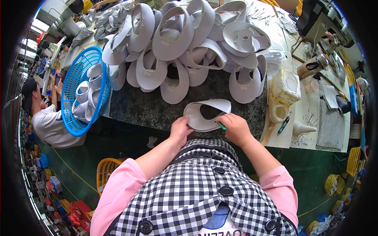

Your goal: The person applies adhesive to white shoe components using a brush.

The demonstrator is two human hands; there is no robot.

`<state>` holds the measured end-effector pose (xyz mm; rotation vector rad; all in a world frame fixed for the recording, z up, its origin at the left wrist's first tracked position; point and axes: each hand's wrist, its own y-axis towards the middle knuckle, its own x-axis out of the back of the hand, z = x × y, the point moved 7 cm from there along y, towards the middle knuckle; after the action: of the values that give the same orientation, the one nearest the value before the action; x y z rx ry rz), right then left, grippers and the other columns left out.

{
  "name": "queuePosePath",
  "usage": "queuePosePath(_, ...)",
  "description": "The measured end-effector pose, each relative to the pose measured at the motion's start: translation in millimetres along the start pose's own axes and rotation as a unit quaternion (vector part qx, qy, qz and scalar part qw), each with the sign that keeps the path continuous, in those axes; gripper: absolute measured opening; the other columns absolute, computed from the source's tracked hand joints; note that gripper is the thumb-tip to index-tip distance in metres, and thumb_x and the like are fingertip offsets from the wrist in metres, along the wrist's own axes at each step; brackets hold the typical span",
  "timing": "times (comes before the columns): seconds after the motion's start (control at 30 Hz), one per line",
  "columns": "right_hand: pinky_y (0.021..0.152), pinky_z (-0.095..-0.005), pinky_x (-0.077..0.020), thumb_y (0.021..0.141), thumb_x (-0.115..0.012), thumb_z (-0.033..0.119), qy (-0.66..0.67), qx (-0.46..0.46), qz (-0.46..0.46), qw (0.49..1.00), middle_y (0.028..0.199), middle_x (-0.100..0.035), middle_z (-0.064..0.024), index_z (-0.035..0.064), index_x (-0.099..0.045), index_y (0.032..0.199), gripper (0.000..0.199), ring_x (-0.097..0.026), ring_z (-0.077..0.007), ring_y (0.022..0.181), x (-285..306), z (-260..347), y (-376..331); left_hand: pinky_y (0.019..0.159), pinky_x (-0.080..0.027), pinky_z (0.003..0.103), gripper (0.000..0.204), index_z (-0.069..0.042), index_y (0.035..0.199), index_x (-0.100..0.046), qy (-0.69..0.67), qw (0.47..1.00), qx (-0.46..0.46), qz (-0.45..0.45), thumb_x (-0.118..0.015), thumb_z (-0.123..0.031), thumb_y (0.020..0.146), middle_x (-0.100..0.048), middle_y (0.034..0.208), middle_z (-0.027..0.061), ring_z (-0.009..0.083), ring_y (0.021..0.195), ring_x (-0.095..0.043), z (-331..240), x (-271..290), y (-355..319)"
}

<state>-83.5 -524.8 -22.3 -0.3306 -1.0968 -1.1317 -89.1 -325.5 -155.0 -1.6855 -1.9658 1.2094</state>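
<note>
A white shoe upper [201, 122] with an open oval middle lies at the table's near edge, in front of my body. My left hand [180, 129] grips its left side, thumb and fingers closed on the rim. At the right side, my right hand [235, 128] is closed on a small tool with a green end [222, 126]; its working part is hidden, so I cannot tell its kind. Behind them, a large pile of white shoe uppers [173, 37] covers the back of the dark speckled tabletop [141, 108].
A blue plastic basket [69, 92] with several white uppers stands at the left, beside a seated person [53, 118]. To the right are a glue-crusted container [286, 85], a cutter-like tool [283, 125], a white nozzle [304, 128] and a metal cylinder [312, 66]. A yellow basket [106, 171] sits below.
</note>
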Motion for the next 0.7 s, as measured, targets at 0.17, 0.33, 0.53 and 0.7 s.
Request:
queuePosePath(0.17, 0.077, -0.0274, -0.0494, 0.086, -0.062, -0.001, 0.249, -0.172, -0.256, 0.918, 0.094, -0.065, -0.0096, 0.004, -0.06, 0.105, 0.02, -0.063, -0.0192, 0.087, 63, -25, -59, 0.084, -0.048, 0.032, 0.041, 0.003, 0.124, -0.047, 0.211, 0.955, -0.18, -0.107, -0.06, -0.014, 0.089, -0.058, 0.107, 0.0112, 0.0177, 0.096, -0.058, -43, 3, -40)
queuePosePath(0.33, 0.082, -0.0225, -0.0456, 0.094, -0.06, 0.008, 0.259, -0.329, -0.452, 0.788, 0.104, -0.059, -0.003, 0.0018, -0.057, 0.111, 0.018, -0.056, -0.009, 0.091, 101, -77, -146, 0.093, -0.042, 0.027, 0.035, 0.001, 0.12, -0.055, 0.239, 0.942, -0.19, 0.14, -0.062, -0.018, 0.091, -0.059, 0.106, 0.0054, 0.0125, 0.101, -0.054, -52, -86, -52)
queuePosePath(0.53, 0.075, -0.026, -0.049, 0.091, -0.062, 0.005, 0.098, -0.395, -0.455, 0.792, 0.094, -0.065, -0.0049, 0.0018, -0.061, 0.109, 0.018, -0.06, -0.011, 0.083, 137, -124, -173, 0.087, -0.047, 0.03, 0.038, 0.007, 0.114, -0.059, 0.338, 0.916, -0.087, 0.197, -0.062, -0.023, 0.09, -0.065, 0.107, 0.0135, 0.0197, 0.097, -0.061, -11, -142, 9)
queuePosePath(0.7, 0.073, -0.0309, -0.0493, 0.088, -0.064, 0.009, 0.005, -0.407, -0.416, 0.813, 0.092, -0.067, -0.0111, 0.0068, -0.062, 0.107, 0.019, -0.064, -0.0202, 0.079, 135, -146, -159, 0.076, -0.046, 0.028, 0.025, 0.003, 0.106, -0.061, 0.417, 0.878, -0.176, 0.156, -0.057, -0.018, 0.093, -0.062, 0.09, 0.005, 0.0123, 0.083, -0.057, -15, -146, 12)
